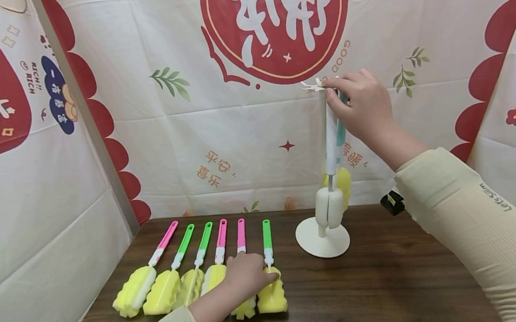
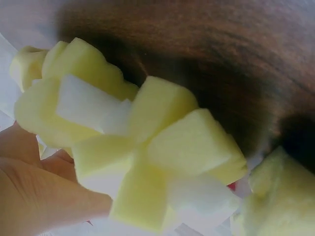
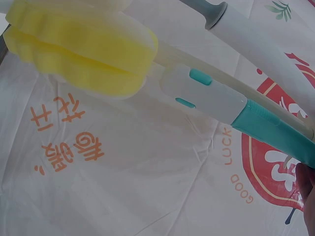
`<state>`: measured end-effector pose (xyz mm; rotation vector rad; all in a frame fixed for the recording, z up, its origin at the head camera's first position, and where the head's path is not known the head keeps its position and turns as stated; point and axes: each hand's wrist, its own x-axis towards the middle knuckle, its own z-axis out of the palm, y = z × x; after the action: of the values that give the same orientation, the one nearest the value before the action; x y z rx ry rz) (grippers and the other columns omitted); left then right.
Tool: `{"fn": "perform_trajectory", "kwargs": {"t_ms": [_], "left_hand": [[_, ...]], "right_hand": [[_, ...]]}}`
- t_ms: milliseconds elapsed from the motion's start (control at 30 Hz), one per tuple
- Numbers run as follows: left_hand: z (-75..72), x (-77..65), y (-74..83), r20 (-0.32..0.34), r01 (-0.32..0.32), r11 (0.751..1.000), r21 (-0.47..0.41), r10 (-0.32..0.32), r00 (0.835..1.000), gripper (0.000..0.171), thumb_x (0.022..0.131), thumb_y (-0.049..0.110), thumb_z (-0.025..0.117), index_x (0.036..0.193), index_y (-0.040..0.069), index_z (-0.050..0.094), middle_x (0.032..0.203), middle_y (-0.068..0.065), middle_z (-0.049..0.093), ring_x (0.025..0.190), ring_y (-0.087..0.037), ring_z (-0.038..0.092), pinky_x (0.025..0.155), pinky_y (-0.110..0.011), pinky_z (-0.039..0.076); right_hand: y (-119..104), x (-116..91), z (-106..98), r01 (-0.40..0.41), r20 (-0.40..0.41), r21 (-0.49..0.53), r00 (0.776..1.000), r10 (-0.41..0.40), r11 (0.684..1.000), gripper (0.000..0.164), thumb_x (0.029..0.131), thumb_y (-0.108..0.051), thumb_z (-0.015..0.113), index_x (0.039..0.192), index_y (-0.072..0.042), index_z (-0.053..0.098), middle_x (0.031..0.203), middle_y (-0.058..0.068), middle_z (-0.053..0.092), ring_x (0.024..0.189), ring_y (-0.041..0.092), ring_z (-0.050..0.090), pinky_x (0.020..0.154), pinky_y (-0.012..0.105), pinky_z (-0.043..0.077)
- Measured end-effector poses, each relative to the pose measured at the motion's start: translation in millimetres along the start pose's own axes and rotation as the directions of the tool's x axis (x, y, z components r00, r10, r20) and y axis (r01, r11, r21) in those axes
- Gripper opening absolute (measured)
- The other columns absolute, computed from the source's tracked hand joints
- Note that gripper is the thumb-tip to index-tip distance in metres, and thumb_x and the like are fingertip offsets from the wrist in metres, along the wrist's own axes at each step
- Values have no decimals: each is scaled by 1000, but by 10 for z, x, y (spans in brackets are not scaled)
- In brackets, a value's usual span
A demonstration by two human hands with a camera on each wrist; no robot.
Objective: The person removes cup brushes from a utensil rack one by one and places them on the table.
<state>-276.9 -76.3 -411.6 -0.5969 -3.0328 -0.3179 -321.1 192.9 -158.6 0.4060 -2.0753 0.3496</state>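
Note:
At the top of a white stand (image 1: pixel 323 247), my right hand (image 1: pixel 363 103) pinches the upper end of a teal-handled sponge brush (image 1: pixel 344 186); its yellow head and teal grip (image 3: pixel 266 125) show in the right wrist view. A white sponge brush (image 1: pixel 328 208) hangs beside it from the stand's hooks (image 1: pixel 312 86). My left hand (image 1: pixel 245 277) lies over a pink-handled sponge brush (image 1: pixel 241 234), its thumb across the yellow head of a green-handled sponge brush (image 1: pixel 271 298). I cannot tell whether its hidden fingers grip either one. A yellow-and-white sponge head (image 2: pixel 147 147) fills the left wrist view.
Several more sponge brushes with pink or green handles, such as the leftmost one (image 1: pixel 136 291), lie in a row on the dark wooden table (image 1: pixel 366 294). A small black object (image 1: pixel 392 203) sits near the right sleeve. Printed cloth (image 1: pixel 255 130) hangs behind the table.

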Motion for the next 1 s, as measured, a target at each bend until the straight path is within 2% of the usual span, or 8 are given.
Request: {"fn": "perform_trajectory", "kwargs": {"t_ms": [233,567,667,800,1000], "left_hand": [[1,-4,-6,-2,6,1000,30,-6,1000,47,82,56,67,60,17,56,59,4,49,73,-24,52,66,-42,39],[-52,-17,-4,-11,-14,1000,2,14,1000,48,84,51,69,58,13,55,57,2,46,60,-17,46,51,-34,38],[-59,-9,-7,-12,-22,1000,-10,22,1000,42,83,49,71,66,11,63,65,1,52,62,-17,49,51,-34,40],[-76,5,-8,-39,-48,999,-21,47,998,36,83,45,72,87,9,72,80,-1,59,74,-19,57,58,-40,47],[-157,24,44,-103,-87,994,-63,80,992,39,86,38,71,108,6,72,102,-9,64,93,-25,62,72,-45,53]], "right_hand": [[-11,3,-15,-2,-1,-5,1000,2,1000,38,98,-29,48,125,-10,68,113,13,68,95,29,50,75,42,45],[-9,12,-24,4,11,-7,1000,-4,1000,37,99,-28,48,124,-10,68,112,14,68,95,30,51,76,43,44],[-7,18,-29,7,26,-6,1000,-7,1000,36,99,-27,49,123,-9,69,110,15,68,94,30,51,75,43,44],[-8,32,-50,15,45,-3,999,-15,1000,35,98,-27,49,122,-9,69,105,15,68,89,30,50,73,41,42],[-9,40,-96,-4,101,18,995,2,1000,35,98,-27,52,125,-10,67,109,15,65,95,30,50,77,44,43]]}}
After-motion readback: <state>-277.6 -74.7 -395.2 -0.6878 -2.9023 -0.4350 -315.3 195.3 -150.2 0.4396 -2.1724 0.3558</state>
